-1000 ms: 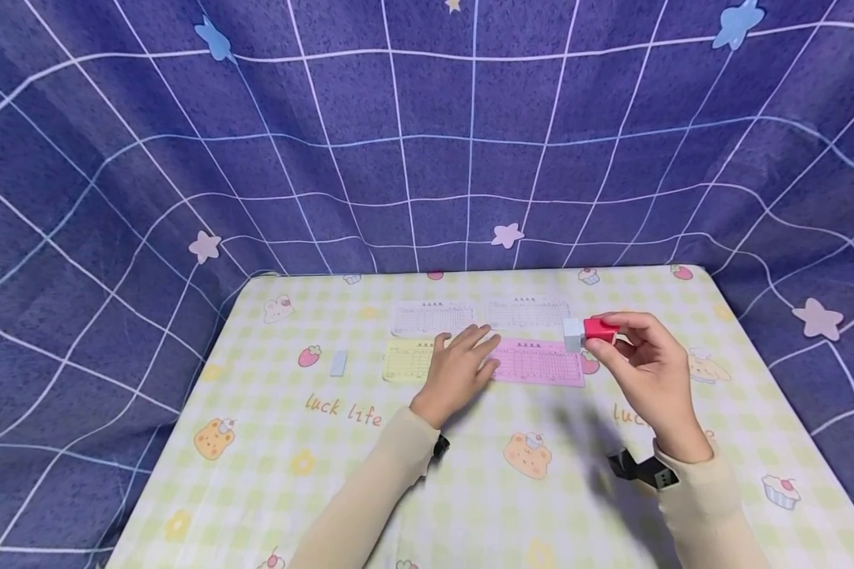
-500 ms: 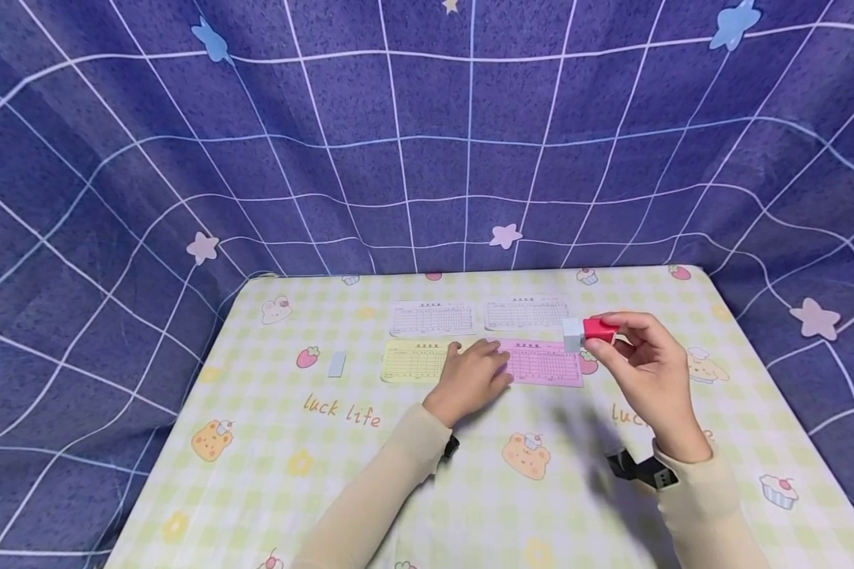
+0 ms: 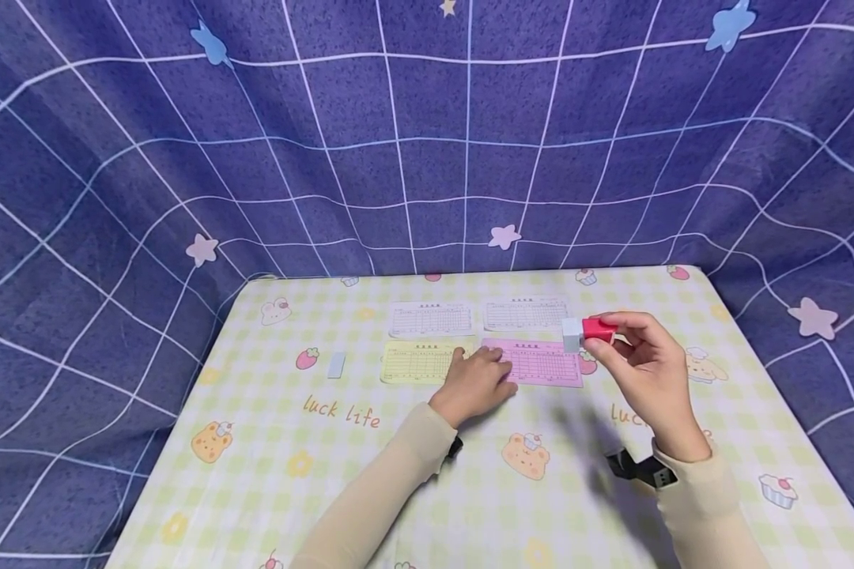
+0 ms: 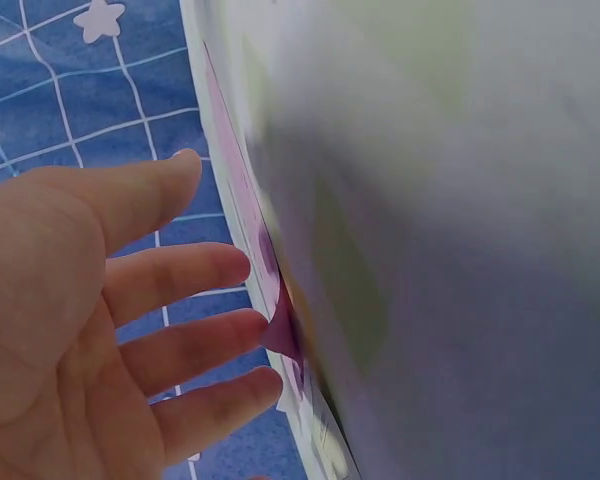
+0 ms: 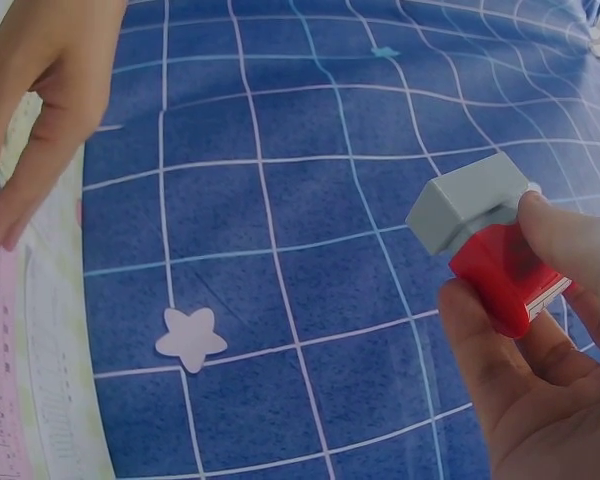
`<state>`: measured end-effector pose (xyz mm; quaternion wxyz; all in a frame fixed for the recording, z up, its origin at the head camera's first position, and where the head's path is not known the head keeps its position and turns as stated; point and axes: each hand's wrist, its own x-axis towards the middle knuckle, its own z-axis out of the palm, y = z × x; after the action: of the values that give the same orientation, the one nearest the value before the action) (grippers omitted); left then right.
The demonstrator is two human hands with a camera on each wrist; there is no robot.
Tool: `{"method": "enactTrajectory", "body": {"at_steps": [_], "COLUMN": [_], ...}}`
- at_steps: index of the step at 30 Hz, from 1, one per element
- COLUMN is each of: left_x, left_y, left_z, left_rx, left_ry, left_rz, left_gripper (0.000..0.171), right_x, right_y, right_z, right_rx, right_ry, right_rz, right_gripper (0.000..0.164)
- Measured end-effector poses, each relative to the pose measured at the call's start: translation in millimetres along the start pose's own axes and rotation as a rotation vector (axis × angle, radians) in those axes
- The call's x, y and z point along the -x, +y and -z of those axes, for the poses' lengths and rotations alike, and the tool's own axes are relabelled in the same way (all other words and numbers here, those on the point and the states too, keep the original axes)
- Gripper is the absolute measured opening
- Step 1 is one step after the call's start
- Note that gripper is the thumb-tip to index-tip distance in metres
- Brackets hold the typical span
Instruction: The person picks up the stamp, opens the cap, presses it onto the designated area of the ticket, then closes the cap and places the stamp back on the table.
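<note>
My left hand (image 3: pixel 475 382) reaches over the gap between the yellow slip (image 3: pixel 414 363) and the pink slip (image 3: pixel 545 363), fingertips at the pink slip's left edge. In the left wrist view its fingers are spread and nearly straight, and a bit of pink paper (image 4: pixel 282 330) curls up at the fingertips. My right hand (image 3: pixel 648 375) holds a stamp (image 5: pixel 500 262) in the air to the right, pinching its red body between thumb and fingers. The stamp's pale grey block end points left, over the pink slip's right end in the head view.
Two white printed slips lie behind, a left one (image 3: pixel 430 318) and a right one (image 3: pixel 525 314). A small pale blue rectangular piece (image 3: pixel 337 365) rests on the left of the checked tablecloth (image 3: pixel 256 490). A blue curtain (image 3: pixel 427 158) surrounds the table's back and sides.
My left hand has slid right and slightly nearer, from between the slips toward the pink one, uncovering more of the yellow slip. The right hand and stamp stay nearly still.
</note>
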<state>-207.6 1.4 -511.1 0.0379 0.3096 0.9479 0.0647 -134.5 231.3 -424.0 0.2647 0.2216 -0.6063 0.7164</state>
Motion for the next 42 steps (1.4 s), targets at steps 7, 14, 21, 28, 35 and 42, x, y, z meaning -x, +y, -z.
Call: {"method": "enactTrajectory", "body": {"at_steps": [7,14,21,28,35,42], "left_x": [-1.3,-1.3,-2.9,-0.7,-0.8,-0.1], "left_y": [-0.5,-0.5,-1.1,0.6,-0.8,-0.6], "left_z": [-2.5,-3.0,-3.5,-1.0,0.3,2.0], "left_rx": [0.009,0.023,0.058,0.069,0.077,0.087], "left_ry": [-0.033,-0.057,-0.080,-0.099,-0.099,-0.106], "left_rz": [-0.002,-0.009,0.005,0.009,-0.004,-0.007], "left_gripper": [0.043,0.045,0.048,0.049,0.045,0.044], "right_x": [-3,-4,-6,-3,-1,0], "right_y": [0,2,9,18,26,33], "right_z": [2,7,11,14,19,24], "right_rx": [0.003,0.174,0.439,0.559,0.618,0.677], "right_ry": [-0.016,-0.085,-0.174,-0.232,-0.270,-0.280], "right_rz": [0.022,-0.034,-0.025,0.016,-0.062,-0.134], "right_gripper": [0.037,0.036,0.041,0.048,0.051,0.040]}}
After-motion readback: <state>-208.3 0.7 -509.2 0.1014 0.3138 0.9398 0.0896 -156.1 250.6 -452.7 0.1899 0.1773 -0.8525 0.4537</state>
